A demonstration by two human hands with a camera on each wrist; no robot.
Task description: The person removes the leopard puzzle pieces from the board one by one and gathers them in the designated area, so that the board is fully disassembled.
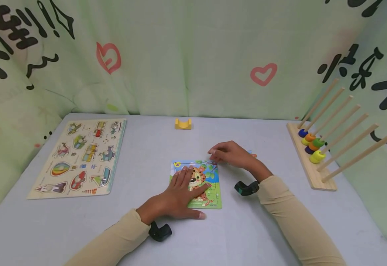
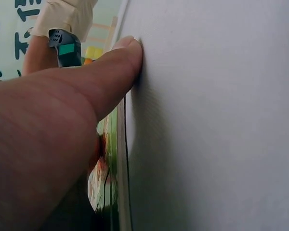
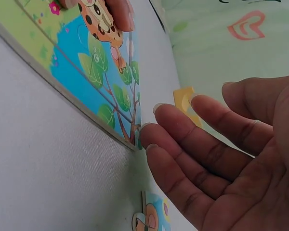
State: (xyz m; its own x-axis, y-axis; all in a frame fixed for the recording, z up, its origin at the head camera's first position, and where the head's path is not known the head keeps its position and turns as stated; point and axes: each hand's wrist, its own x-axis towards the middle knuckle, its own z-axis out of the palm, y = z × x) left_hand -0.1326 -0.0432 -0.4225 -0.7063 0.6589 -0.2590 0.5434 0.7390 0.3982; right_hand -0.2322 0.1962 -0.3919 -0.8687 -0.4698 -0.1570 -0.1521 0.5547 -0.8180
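A jigsaw puzzle board (image 1: pixel 215 192) with a cartoon leopard and green leaves lies in the middle of the table. My left hand (image 1: pixel 180 194) rests flat across its left part with spread fingers, covering some of the picture. In the left wrist view the thumb (image 2: pixel 120 60) reaches past the board's edge onto the cloth. My right hand (image 1: pixel 231 153) is at the board's upper right corner, its fingers slightly bent. The right wrist view shows nothing in its grasp, fingertips close beside the corner; contact is hard to tell. A small picture piece (image 3: pixel 158 211) lies beyond, mostly hidden in the head view by the right wrist.
A large peg puzzle board (image 1: pixel 80 159) with vehicle and toy pictures lies at left. A yellow notched block (image 1: pixel 183 125) sits at the back edge. At right stands a wooden rack (image 1: pixel 313 166) with tall pegs and coloured rings. A printed green curtain (image 1: pixel 187 55) surrounds the table.
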